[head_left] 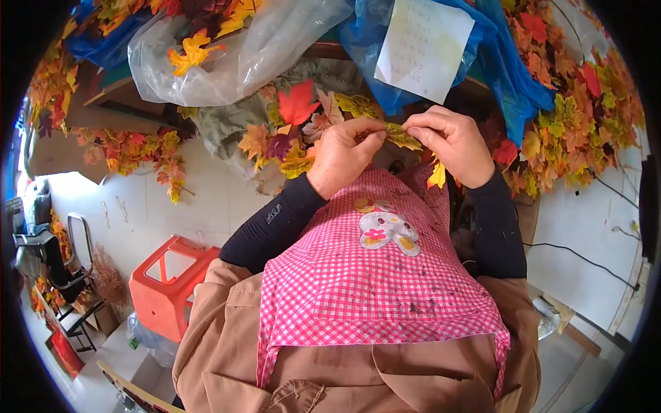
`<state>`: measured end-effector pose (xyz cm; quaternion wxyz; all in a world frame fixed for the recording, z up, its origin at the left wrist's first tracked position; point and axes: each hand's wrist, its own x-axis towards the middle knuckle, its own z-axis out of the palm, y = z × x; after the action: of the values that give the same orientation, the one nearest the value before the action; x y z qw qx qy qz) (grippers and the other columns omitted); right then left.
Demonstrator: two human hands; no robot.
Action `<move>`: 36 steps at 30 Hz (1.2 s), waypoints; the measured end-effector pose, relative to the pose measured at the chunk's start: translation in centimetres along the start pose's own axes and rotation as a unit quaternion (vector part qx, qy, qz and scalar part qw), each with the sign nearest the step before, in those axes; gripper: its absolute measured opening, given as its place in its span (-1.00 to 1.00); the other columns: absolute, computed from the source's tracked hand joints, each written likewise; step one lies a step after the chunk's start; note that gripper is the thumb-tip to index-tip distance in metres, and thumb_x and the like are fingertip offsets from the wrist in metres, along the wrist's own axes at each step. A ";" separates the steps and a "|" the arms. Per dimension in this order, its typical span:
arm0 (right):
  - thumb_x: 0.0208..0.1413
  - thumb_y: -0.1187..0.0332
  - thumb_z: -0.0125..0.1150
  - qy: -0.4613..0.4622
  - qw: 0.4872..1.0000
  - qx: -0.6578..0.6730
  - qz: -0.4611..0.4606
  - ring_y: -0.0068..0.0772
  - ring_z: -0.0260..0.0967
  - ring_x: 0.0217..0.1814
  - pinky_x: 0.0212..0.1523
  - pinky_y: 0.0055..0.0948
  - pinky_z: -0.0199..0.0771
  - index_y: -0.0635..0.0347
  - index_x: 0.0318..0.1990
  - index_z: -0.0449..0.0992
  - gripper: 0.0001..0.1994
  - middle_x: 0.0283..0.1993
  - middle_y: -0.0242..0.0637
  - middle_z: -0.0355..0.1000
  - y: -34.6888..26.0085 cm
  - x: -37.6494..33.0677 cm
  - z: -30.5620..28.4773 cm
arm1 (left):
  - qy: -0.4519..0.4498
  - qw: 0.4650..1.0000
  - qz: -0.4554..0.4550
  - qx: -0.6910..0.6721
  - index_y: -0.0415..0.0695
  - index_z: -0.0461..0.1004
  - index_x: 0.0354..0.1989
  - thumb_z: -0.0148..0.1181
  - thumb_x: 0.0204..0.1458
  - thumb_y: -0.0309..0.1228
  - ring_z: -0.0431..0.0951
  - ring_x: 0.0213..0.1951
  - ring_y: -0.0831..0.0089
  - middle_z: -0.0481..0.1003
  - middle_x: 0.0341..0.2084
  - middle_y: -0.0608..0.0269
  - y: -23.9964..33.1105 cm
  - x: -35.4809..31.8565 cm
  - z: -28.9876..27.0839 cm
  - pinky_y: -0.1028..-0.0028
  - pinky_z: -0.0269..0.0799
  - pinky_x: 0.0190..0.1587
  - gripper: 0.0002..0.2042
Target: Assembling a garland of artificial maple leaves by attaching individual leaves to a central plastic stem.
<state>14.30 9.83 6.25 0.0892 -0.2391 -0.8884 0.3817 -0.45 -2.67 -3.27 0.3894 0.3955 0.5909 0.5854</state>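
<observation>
In the head view, a blue plastic bag (509,76) with a white sheet of paper (423,51) on it and a cloudy plastic bag (275,51) crowd the space beyond the hands, autumn-coloured leaves (578,131) massed at right, an orange-red stool (153,303) at left. Just past a pink checked apron (330,275), the left hand (348,153) and right hand (452,144), thumbs pressed to forefingers, pinch a narrow, mottled yellow-green leaf (403,137) stretched between them
</observation>
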 end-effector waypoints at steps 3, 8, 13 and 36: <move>0.13 0.50 0.10 -0.011 0.999 0.029 0.013 -0.47 0.41 -0.29 -0.24 -0.53 0.40 0.31 -0.19 0.53 -0.86 -0.30 -0.29 0.45 1.1 -0.4 0.3 | -0.020 0.999 -0.043 0.018 -0.27 0.54 -0.22 0.18 0.08 -0.46 0.43 -0.42 0.67 0.55 -0.46 0.32 1.0 -0.2 0.5 0.59 0.39 -0.38 -0.84; 0.14 0.53 0.09 -0.025 0.999 0.035 -0.004 -0.48 0.43 -0.24 -0.19 -0.55 0.41 0.30 -0.16 0.52 -0.85 -0.27 -0.31 0.47 2.5 -1.0 0.6 | -0.012 1.000 -0.016 0.023 -0.27 0.54 -0.23 0.18 0.07 -0.47 0.47 -0.40 0.64 0.56 -0.45 0.29 1.1 -0.5 1.0 0.58 0.41 -0.34 -0.85; 0.15 0.54 0.07 0.034 0.995 0.084 0.029 -0.52 0.43 -0.19 -0.15 -0.57 0.42 0.29 -0.19 0.52 -0.87 -0.24 -0.35 0.47 2.2 -1.0 1.4 | 0.014 0.998 0.036 0.041 -0.28 0.54 -0.24 0.16 0.06 -0.49 0.49 -0.38 0.63 0.57 -0.44 0.27 1.0 -0.5 1.4 0.56 0.43 -0.32 -0.85; 0.01 0.56 0.13 0.072 0.991 -0.075 -0.079 -0.16 0.41 -0.23 -0.19 -0.32 0.42 0.29 -0.31 0.50 -0.91 -0.32 -0.18 0.44 2.3 -0.2 3.5 | 0.029 0.998 0.037 0.050 -0.30 0.52 -0.30 0.14 0.05 -0.51 0.40 -0.49 0.70 0.51 -0.53 0.35 -0.6 -0.4 2.1 0.61 0.36 -0.45 -0.88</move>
<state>14.12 8.82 2.16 0.1650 -0.2015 -0.9216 0.2878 1.62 -2.28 -3.88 0.3296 0.4188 0.6153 0.5808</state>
